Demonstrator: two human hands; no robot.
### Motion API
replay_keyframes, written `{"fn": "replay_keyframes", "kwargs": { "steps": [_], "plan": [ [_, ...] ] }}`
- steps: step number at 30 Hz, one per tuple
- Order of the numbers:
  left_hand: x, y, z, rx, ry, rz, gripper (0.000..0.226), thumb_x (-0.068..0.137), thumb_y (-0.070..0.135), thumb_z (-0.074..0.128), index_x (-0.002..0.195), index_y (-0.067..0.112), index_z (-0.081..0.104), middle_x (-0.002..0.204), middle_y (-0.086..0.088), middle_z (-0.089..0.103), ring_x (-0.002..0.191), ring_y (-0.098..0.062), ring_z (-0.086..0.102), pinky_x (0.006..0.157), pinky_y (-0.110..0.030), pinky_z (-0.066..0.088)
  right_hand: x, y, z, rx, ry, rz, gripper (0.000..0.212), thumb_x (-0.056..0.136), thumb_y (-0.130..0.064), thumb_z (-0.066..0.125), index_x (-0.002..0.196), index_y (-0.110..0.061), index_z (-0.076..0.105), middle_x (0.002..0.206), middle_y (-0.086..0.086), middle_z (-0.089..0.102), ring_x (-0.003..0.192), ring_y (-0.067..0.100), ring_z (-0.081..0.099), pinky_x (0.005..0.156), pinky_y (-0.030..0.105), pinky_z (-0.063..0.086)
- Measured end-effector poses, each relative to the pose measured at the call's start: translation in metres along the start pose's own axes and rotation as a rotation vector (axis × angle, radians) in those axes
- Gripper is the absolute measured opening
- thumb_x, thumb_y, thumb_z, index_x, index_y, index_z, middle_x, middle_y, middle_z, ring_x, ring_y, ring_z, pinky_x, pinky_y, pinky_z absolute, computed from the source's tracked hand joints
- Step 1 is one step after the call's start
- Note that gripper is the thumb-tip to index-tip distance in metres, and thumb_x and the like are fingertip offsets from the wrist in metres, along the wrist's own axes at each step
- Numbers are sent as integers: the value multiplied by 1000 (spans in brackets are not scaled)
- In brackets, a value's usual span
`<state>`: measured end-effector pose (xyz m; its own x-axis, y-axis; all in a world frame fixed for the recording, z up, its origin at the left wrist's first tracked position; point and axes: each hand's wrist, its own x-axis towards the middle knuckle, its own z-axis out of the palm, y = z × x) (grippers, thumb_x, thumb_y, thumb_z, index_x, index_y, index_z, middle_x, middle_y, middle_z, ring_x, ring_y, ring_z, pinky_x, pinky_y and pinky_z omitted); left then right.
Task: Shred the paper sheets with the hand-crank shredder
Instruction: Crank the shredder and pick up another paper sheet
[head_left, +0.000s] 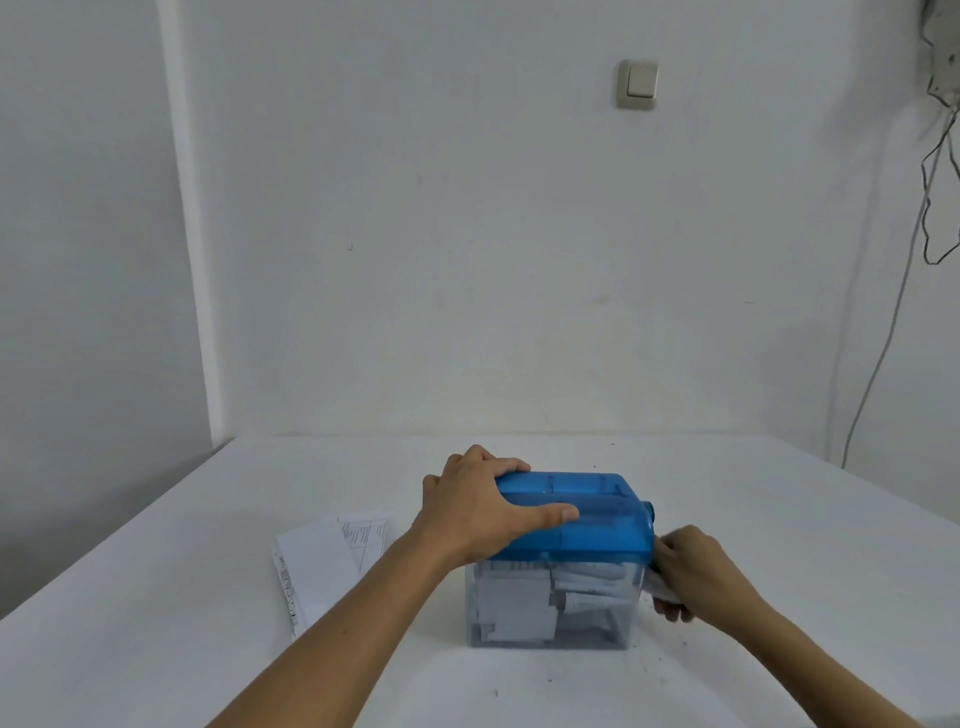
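While left hand (488, 512) clasps blue shredder lid (597, 514) to steady it, right hand (696, 571) grasps crank handle (658, 584) for turning; paper sheets (322, 566) lie near on left for feeding.

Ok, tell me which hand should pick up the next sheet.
Left, probably. The paper sheets lie left of the shredder, beside the left hand holding it; the right hand grips the crank handle on the opposite side.

One head-worn view
Looks forward and down across the desk (156, 649), close in, facing the wall (467, 260).
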<state>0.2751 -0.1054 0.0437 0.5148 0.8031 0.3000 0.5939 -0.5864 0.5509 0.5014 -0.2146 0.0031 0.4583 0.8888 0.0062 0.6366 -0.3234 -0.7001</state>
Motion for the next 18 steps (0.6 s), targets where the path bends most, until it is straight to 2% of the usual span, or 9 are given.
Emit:
{"fn": "replay_keyframes", "kwargs": {
  "steps": [2, 4, 7, 9, 11, 14, 18],
  "plan": [
    [1, -1, 1, 17, -7, 1, 86, 60, 93, 57, 130, 44, 54, 112, 18, 46, 113, -8, 40, 103, -36, 29, -19, 0, -8, 41, -41, -37, 57, 107, -32, 38, 66, -2, 63, 59, 12, 70, 47, 18, 62, 51, 24, 50],
    [2, 0, 0, 24, -14, 1, 86, 60, 94, 56, 131, 44, 54, 113, 17, 46, 113, -8, 40, 103, -37, 30, -38, -5, -22, 124, -95, -98, 58, 107, -33, 38, 63, -4, 60, 63, 15, 71, 53, 21, 64, 55, 27, 52],
    [2, 0, 0, 23, -24, -5, 86, 60, 93, 57, 131, 44, 53, 113, 17, 45, 113, -8, 39, 104, -37, 30, -51, -10, -46, 110, -248, -207, 48, 101, -42, 48, 75, -6, 63, 73, 13, 73, 63, 21, 68, 62, 27, 53],
    [1, 0, -1, 30, -32, -4, 85, 62, 92, 57, 131, 44, 53, 114, 17, 45, 113, -8, 39, 104, -38, 31, -52, -13, -60, 10, -302, -298, 31, 92, -37, 67, 84, -7, 69, 77, 9, 73, 69, 19, 70, 68, 26, 55],
    [0, 1, -2, 33, -35, -5, 84, 63, 91, 57, 132, 43, 52, 114, 17, 45, 113, -8, 39, 105, -38, 31, -47, -19, -73, 65, -242, -372, 22, 83, -27, 76, 86, -6, 72, 75, 10, 71, 71, 20, 69, 72, 28, 58],
    [-1, 3, -3, 23, -43, -8, 84, 65, 89, 58, 133, 42, 53, 114, 17, 45, 113, -8, 39, 106, -38, 31, -32, -36, -83, 99, -128, -446, 25, 80, -34, 72, 80, -9, 72, 71, 8, 70, 68, 17, 67, 72, 29, 59],
    [-1, 2, -4, 3, -38, 1, 83, 64, 89, 59, 132, 42, 54, 109, 21, 43, 111, -6, 40, 105, -37, 31, -4, -43, -83, 160, -6, -412, 41, 73, -41, 78, 103, -18, 61, 93, 0, 70, 84, 20, 70, 69, 29, 60]
  ]
}}
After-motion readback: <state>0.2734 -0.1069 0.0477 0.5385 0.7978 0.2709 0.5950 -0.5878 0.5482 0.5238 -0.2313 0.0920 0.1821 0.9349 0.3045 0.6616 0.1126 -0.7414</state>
